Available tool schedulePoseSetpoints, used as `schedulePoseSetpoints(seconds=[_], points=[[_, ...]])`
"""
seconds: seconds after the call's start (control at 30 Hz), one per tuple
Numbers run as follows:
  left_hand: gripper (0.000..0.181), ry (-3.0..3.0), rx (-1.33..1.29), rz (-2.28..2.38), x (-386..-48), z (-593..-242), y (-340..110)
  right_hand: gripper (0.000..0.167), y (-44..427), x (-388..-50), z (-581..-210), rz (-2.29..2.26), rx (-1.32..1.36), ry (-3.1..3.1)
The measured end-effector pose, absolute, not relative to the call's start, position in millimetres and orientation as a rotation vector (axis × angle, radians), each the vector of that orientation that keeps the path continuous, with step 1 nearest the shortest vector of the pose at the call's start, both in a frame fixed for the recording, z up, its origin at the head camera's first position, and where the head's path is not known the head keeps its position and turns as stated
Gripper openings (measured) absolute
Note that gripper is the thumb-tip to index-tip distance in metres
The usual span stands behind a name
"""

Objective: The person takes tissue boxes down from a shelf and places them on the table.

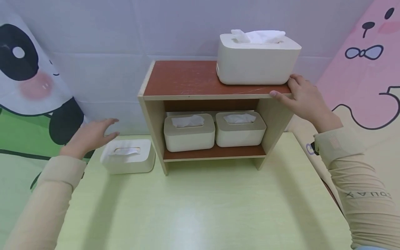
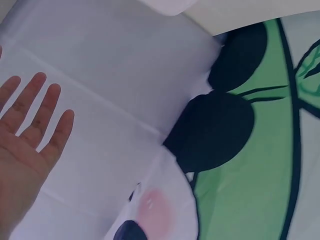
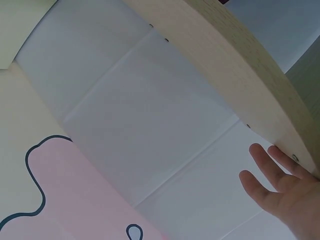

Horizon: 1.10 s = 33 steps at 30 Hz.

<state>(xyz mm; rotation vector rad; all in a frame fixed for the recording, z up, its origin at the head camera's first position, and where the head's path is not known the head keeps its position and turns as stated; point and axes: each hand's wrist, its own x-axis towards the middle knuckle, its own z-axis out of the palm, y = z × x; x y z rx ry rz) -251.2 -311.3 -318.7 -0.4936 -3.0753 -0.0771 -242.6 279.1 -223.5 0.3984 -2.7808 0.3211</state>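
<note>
A small wooden shelf (image 1: 187, 78) with a red-brown top stands on the table. My right hand (image 1: 307, 100) rests on its top right corner, thumb on the front edge, fingers beside a large white tissue box (image 1: 257, 64). In the right wrist view, that hand (image 3: 287, 195) touches the shelf's side panel (image 3: 235, 75). My left hand (image 1: 90, 135) hovers with parted fingers just above and left of a low white tissue box (image 1: 129, 163) on the table. The left wrist view shows this hand (image 2: 25, 145) with fingers spread, holding nothing.
Two white tissue boxes, left (image 1: 189, 137) and right (image 1: 240, 132), stand side by side on the shelf's lower board. The pale green table (image 1: 187, 205) reaches toward me. Behind are a white wall cover (image 1: 103, 38) and cartoon prints, with a pink one (image 1: 350, 86) at the right.
</note>
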Motion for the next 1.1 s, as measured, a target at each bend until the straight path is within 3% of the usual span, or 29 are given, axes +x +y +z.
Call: schedulePoseSetpoints(seconds=[0.47, 1.1], points=[[0.054, -2.889, -0.477, -0.073, -260.4, -233.3, -270.2, 0.084, 279.3, -243.3, -223.4, 0.338, 0.395, -2.79], [0.059, -2.746, -0.572, -0.093, -257.1, -167.6, -213.3, 0.085, 278.7, -243.4, -224.3, 0.338, 0.4, -2.787]])
